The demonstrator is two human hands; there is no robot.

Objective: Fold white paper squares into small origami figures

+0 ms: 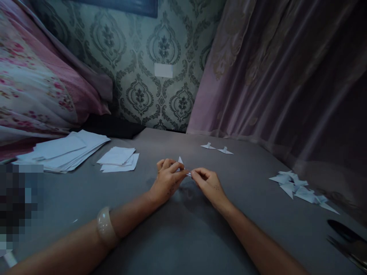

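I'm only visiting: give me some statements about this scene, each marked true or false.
1. The left hand and right hand hold a small folded white paper piece. True.
2. The wide pale bangle circles the right forearm. False: it circles the left.
3. Two small folded white paper figures lie on the grey surface, beyond the hands. True.
4. The large stack of flat white paper sheets lies right of the hands. False: it lies left.

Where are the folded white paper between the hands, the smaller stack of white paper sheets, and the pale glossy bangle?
Folded white paper (180, 160), head view: raised pointed tip.
Smaller stack of white paper sheets (117, 156), head view: top sheet.
Pale glossy bangle (106, 227), head view: outer surface.
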